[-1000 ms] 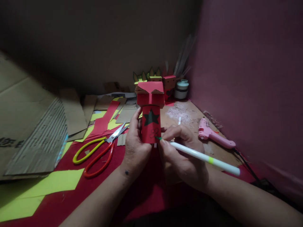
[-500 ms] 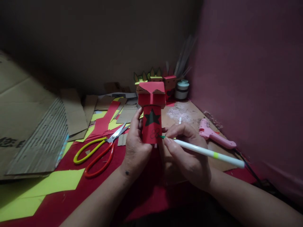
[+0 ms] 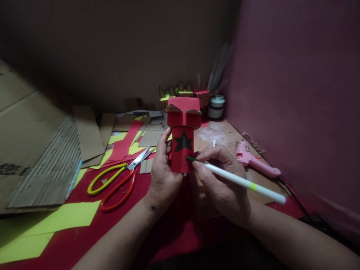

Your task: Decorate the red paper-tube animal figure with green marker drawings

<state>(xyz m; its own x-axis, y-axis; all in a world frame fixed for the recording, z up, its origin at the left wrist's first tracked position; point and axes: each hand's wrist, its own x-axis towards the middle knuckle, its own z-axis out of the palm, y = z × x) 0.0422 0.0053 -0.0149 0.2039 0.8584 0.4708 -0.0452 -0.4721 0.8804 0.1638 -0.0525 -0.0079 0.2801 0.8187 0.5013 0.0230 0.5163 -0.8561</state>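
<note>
A red paper figure (image 3: 182, 122), made of a boxy head on a tube body, stands upright in the middle of the head view. A dark star marks the tube, with a faint curly drawing below it. My left hand (image 3: 164, 168) is closed around the tube's left side, its far fingers hidden behind. Pinched in my right hand (image 3: 222, 180) is a white marker pen (image 3: 239, 179) with a green tip and a yellow-green band. Its tip is at the tube's lower right, beside the curly drawing; whether it touches the paper I cannot tell.
Scissors (image 3: 132, 170) with yellow and red handles lie open at left, near yellow paper (image 3: 64, 221) and cardboard sheets (image 3: 42, 150). A pink glue gun (image 3: 254, 160) rests at right, its cord running off. Behind stand similar paper figures (image 3: 201, 98) and a pale jar (image 3: 216, 107).
The red figure has shifted slightly right and turned a little. The marker tip has moved slightly up, and the pen's back end has dipped down and left.
</note>
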